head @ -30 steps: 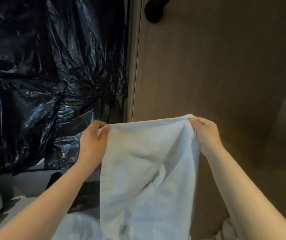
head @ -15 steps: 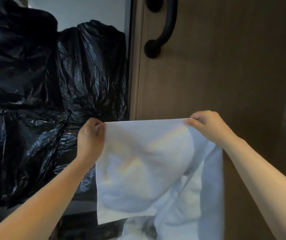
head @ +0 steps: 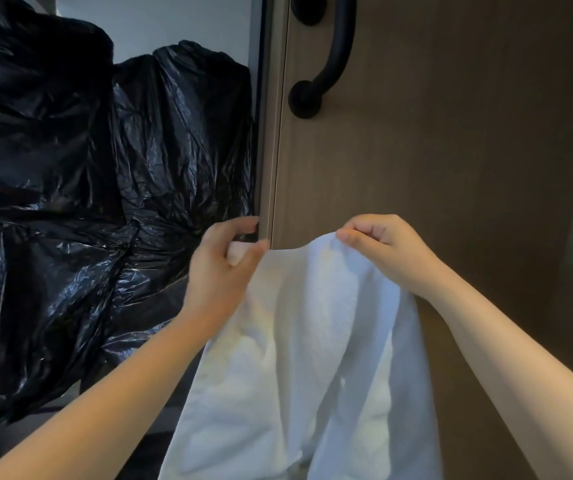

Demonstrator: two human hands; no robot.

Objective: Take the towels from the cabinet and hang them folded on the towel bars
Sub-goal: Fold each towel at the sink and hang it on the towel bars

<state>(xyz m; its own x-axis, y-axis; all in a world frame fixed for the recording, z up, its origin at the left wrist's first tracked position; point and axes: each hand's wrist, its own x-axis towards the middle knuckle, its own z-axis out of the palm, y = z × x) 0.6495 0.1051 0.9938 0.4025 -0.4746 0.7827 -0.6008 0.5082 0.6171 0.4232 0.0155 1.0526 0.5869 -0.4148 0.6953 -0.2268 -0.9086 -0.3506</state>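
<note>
Both top corners of the towel pinched — left hand, right hand; I should bring them together evenly — edges matched.

Towel hanging before cabinet door, door handle above, plastic bags left

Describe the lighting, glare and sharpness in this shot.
Head view: dim overall; white glints streak the black bags; the towel is the brightest area, with faint rainbow tints; the left hand and right hand, both gripping its top edge, look slightly soft; the door darkens toward its right side.
</note>
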